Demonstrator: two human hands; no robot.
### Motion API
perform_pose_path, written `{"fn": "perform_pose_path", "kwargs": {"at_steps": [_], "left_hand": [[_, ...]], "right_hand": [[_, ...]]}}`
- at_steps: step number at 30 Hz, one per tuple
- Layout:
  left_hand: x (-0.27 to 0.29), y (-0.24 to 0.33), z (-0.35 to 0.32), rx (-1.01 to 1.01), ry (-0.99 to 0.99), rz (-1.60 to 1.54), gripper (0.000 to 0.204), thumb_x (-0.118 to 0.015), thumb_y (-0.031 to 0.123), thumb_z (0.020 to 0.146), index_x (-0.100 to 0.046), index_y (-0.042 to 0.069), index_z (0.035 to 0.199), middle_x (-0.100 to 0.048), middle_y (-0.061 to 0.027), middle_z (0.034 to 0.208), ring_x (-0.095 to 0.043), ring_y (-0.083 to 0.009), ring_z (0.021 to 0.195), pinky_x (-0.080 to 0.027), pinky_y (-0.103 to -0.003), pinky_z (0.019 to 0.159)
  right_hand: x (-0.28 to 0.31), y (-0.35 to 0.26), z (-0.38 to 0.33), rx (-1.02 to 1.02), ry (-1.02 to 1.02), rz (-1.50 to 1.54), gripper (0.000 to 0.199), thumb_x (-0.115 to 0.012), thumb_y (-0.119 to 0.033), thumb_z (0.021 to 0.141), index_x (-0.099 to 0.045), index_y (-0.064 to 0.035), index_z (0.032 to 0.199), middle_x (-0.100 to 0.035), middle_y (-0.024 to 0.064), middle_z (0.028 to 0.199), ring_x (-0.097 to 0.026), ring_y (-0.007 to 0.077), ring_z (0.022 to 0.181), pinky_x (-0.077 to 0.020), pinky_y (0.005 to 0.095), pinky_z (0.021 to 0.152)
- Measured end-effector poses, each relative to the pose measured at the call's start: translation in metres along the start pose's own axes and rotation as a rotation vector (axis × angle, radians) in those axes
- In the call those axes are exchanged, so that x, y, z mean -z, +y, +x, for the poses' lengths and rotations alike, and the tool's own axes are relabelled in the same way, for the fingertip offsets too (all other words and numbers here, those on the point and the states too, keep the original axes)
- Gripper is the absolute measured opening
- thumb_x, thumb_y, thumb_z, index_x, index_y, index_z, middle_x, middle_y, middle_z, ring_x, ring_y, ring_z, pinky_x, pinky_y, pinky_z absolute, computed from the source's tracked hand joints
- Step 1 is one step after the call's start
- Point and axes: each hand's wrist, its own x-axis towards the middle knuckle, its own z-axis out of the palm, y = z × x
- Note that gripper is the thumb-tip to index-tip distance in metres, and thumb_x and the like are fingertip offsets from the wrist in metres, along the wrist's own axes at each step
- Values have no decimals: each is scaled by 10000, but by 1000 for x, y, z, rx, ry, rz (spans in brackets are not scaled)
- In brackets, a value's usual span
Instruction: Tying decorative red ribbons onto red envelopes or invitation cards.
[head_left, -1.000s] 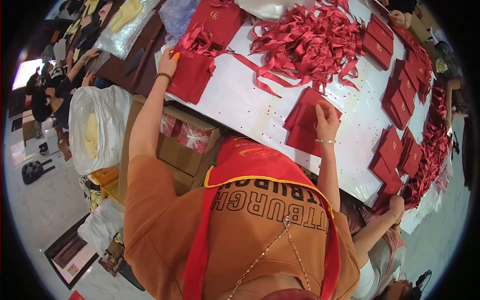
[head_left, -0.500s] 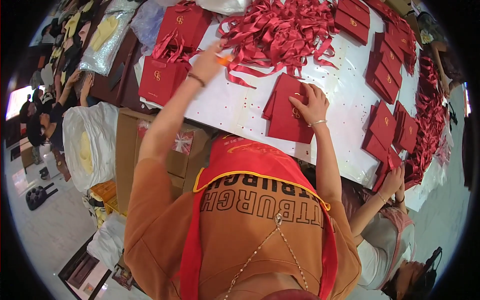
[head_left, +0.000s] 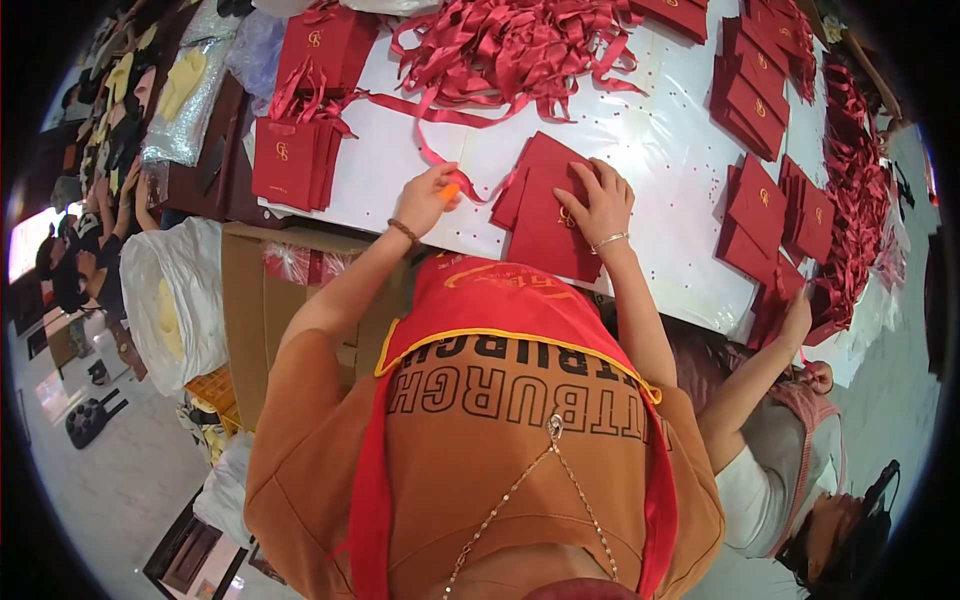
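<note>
My left hand [head_left: 424, 208] is closed near the front table edge, pinching a dark red satin ribbon [head_left: 428, 150] that trails back toward the ribbon pile. A small orange piece [head_left: 450, 192] shows at its fingers; what it is I cannot make out. Just to the right, flat red paper bags [head_left: 548, 232] with gold print overlap on the white tabletop. On the upper bag rests my right hand [head_left: 600, 208], its fingers spread over the surface. A ribbon end shows at the left side of these bags.
A heap of red ribbons [head_left: 510, 50] covers the table's far middle. Red bags with ribbon handles [head_left: 292, 165] stand at the left. More flat bags [head_left: 755, 85] lie on the right, beside a co-worker's arm [head_left: 755, 375]. A cardboard box [head_left: 245, 290] stands below the left edge.
My left hand has come back toward me from beside the ribbon heap and standing bags, drawing a ribbon along. My right hand stays on the flat bags. The view has shifted slightly.
</note>
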Motion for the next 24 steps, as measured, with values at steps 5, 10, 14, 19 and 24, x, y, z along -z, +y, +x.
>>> {"fn": "perform_pose_path", "kwargs": {"at_steps": [5, 10, 14, 19, 24], "left_hand": [[-11, 30, -15, -610, 159, 988, 222, -575, 175, 760, -585, 103, 971, -575, -57, 823, -556, -251, 741, -417, -378, 632], [-55, 36, -1, -711, 194, 1072, 157, -594, 202, 757, -614, 107, 881, -572, -35, 805, -525, -217, 752, -383, -350, 642], [-55, 17, 22, -641, 90, 819, 118, -585, 140, 770, -607, 32, 812, -590, -71, 770, -566, -201, 692, -447, -318, 614], [-49, 26, 21, -444, 33, 241, 28, -544, 3, 784, -566, 18, 793, -568, -34, 780, -524, -73, 605, -422, -204, 498], [-63, 71, -12, -65, -209, -159, 135, -497, 1, 802, -578, 24, 906, -585, -37, 824, -521, -51, 614, -414, -164, 510]], "right_hand": [[6, -3, -2, 30, 79, -27, 414, -629, -401, 708, -575, -163, 1042, -475, 91, 1135, -418, 278, 1066, -279, 417, 900], [16, -16, -4, 143, 115, -54, 359, -662, -306, 669, -590, -133, 976, -496, 73, 1062, -449, 260, 966, -327, 401, 813], [18, -22, -12, 146, 66, -5, 350, -675, -226, 663, -577, -129, 984, -498, 48, 947, -458, 234, 866, -358, 363, 724], [31, -27, -14, 156, 6, -26, 345, -665, -206, 673, -567, -128, 995, -532, 39, 879, -488, 219, 825, -355, 353, 708], [44, -29, 3, -51, -335, 68, 311, -649, -234, 703, -582, -109, 980, -622, 64, 809, -576, 210, 775, -371, 352, 715]]}}
